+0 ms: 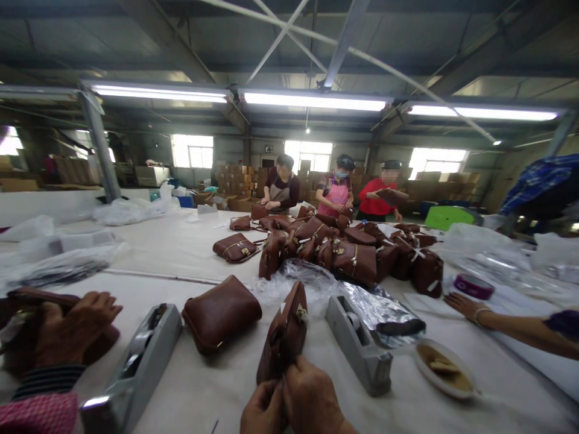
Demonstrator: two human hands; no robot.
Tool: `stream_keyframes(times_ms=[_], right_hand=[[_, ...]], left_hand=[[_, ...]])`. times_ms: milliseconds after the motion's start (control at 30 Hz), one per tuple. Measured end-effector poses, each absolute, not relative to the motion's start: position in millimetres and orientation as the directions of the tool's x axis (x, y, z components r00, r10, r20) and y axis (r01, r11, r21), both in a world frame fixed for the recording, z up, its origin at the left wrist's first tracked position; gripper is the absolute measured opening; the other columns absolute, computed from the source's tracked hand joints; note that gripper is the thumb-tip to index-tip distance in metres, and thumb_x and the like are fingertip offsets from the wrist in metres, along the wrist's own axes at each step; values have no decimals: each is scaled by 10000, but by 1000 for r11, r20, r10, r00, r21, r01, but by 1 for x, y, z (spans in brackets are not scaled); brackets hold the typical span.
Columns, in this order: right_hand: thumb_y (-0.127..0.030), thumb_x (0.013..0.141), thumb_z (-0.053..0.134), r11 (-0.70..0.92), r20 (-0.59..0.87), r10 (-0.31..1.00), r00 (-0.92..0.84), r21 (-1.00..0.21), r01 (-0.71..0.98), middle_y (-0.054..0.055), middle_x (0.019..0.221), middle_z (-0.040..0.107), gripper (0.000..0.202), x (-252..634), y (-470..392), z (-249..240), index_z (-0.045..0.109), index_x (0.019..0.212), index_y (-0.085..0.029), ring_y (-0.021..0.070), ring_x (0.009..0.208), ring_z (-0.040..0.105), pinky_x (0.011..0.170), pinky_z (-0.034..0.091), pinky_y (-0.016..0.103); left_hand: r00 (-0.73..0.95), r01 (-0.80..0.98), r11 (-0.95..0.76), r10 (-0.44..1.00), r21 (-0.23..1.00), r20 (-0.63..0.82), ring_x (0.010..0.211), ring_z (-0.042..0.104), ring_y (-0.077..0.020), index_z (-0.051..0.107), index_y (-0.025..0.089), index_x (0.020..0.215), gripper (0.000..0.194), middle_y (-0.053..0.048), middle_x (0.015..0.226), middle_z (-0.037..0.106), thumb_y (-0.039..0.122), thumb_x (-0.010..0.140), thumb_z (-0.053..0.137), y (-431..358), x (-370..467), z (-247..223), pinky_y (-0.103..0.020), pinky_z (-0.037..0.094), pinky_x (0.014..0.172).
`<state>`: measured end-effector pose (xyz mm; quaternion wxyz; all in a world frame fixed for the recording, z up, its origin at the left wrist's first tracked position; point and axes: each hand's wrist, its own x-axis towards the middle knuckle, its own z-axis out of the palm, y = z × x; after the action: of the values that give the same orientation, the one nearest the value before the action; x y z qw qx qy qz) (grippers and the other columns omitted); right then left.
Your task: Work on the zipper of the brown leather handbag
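A small brown leather handbag (284, 331) stands on edge right in front of me, its metal clasp facing right. My left hand (263, 407) pinches the near end of this bag, low down. Close beside it, my right hand (312, 395) has its fingers closed on the same end; the spot where the fingertips meet is hidden. To the left lies another brown handbag (222, 314), flat on the white table (149, 256). A grey tape dispenser (359, 346) sits to the right of my hands, and a second grey tape dispenser (136, 367) to the left.
A heap of brown handbags (355, 260) covers the table's middle, with clear plastic wrap (312, 274) before it. At right are a round dish (444, 369), a purple tape roll (473, 286) and a co-worker's hand (465, 306). Another co-worker's hand (75, 325) holds a bag at left. Several people stand opposite.
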<state>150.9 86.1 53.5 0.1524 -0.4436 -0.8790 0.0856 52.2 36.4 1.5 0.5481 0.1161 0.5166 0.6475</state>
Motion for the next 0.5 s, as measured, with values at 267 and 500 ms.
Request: stream_keyframes(times_ms=[267,500], right_hand=[[-44,817,493,488,260,860,-439,-668,562,75,784,694,224,155,92,39,686,744,-132,172,729,642,670,434,229],[-116,823,482,371,182,898,-401,-805,464,54,698,660,224,158,92,34,647,674,-143,174,669,613,614,420,237]], left_hand=[[-285,-636,208,832,744,-476,591,638,-158,704,149,784,539,-14,600,661,517,445,905,33,52,10,-277,523,598],[-409,-496,232,788,837,-461,571,585,-127,752,109,823,592,-30,613,657,552,453,886,34,51,15,-223,461,525]])
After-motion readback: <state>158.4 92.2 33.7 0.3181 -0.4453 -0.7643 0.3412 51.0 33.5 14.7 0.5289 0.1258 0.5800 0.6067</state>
